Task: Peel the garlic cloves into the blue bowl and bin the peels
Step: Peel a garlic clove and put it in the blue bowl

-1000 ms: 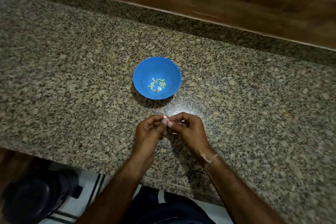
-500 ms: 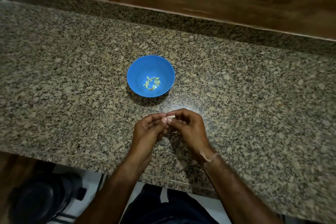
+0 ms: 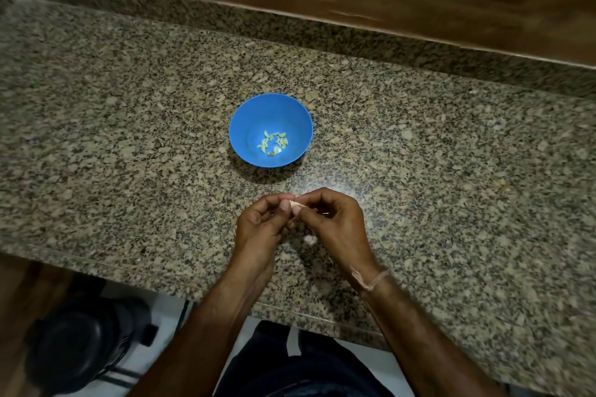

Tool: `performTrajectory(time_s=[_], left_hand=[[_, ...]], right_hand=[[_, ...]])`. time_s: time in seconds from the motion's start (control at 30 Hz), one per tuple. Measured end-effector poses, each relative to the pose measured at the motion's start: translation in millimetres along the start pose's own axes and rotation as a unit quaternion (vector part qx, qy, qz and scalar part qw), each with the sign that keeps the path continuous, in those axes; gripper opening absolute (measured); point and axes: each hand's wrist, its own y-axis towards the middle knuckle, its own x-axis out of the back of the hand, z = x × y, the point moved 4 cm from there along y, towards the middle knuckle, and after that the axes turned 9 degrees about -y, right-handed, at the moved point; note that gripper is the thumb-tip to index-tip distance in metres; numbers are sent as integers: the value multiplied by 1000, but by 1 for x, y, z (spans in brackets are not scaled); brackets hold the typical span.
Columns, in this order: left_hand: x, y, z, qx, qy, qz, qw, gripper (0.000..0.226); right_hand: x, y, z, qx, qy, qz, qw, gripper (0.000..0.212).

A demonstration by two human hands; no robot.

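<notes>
A blue bowl (image 3: 245, 126) stands in the middle of the granite counter with several peeled pale garlic cloves (image 3: 273, 142) at its bottom. Just in front of it, my left hand (image 3: 263, 229) and my right hand (image 3: 337, 222) meet fingertip to fingertip, both pinching one small whitish garlic clove (image 3: 296, 204). Most of that clove is hidden by the fingers. A small white scrap of peel (image 3: 310, 239) shows between my wrists, over the counter.
The speckled granite counter (image 3: 129, 145) ends at a wooden wall at the back. Below the front edge, a black round bin (image 3: 77, 345) sits on the floor at lower left. A thin band circles my right wrist.
My hands stay together on the clove, fingers shifting slightly. A white scrap of peel now shows below the hands. The view has drifted a little.
</notes>
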Motion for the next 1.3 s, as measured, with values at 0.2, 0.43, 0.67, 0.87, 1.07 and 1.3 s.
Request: performTrajectory(time_s=[0.2, 0.43, 0.67, 0.87, 1.07, 1.3], left_hand=[[-3, -3, -8, -67, 103, -17, 992, 9], [-5, -6, -6, -107, 171, -40, 979, 9], [-4, -3, 6, -96, 190, -64, 975, 9], [-8, -3, 14, -87, 203, -70, 973, 12], [-11, -2, 22, -91, 214, -86, 969, 12], [-7, 1, 34, -99, 221, -99, 965, 13]], right_hand=[[4, 2, -1, 30, -121, -13, 992, 11], [6, 6, -9, 72, -259, 18, 963, 10], [8, 1, -22, 31, -180, 11, 983, 10], [12, 1, -32, 7, -147, 10, 989, 10], [15, 0, -38, 0, -142, 11, 990, 15], [15, 0, -51, -29, -136, 22, 990, 12]])
